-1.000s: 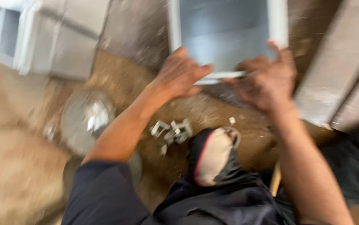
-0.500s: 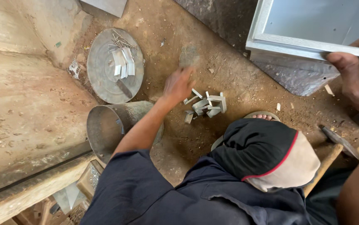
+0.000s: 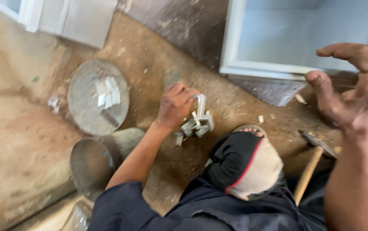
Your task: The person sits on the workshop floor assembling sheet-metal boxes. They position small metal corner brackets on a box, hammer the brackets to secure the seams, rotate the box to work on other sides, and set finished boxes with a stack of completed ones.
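1. The bare dirt floor [image 3: 26, 145] carries everything in view; the person is low over it, so each thing lies within arm's reach.
2. A pale grey metal-framed panel with a white rim [image 3: 303, 38] lies at the upper right, one corner resting on a dark flat stone slab [image 3: 273, 92], which lifts its edge off the dirt.
3. The right hand [image 3: 350, 85] hangs just in front of that rim, fingers spread and curved, gripping nothing. It is close to the frame, but whether it touches the frame cannot be told.
4. A black garment with a red-edged tan lining [image 3: 244, 164] bulges at the lower middle, covering the person's knee or lap; a slipper edge shows just above it.
5. A dull grey metal bucket [image 3: 92, 160] lies on its side at the lower left, mouth open toward the camera.
6. A round grey metal lid [image 3: 85, 107] lies flat above it and serves as a tray: a few small white pieces rest on its upper part.
7. A wooden-handled hammer with a dark head [image 3: 314, 160] lies on the floor near the right arm, handle pointing back toward the person.
8. The left hand [image 3: 176, 105] is closed, fingertips pinching one small grey L-shaped metal bracket [image 3: 201, 105], held upright above the rest.
9. The heap of matching grey brackets [image 3: 194, 127] sits on the dirt directly below that hand, just beside the garment.
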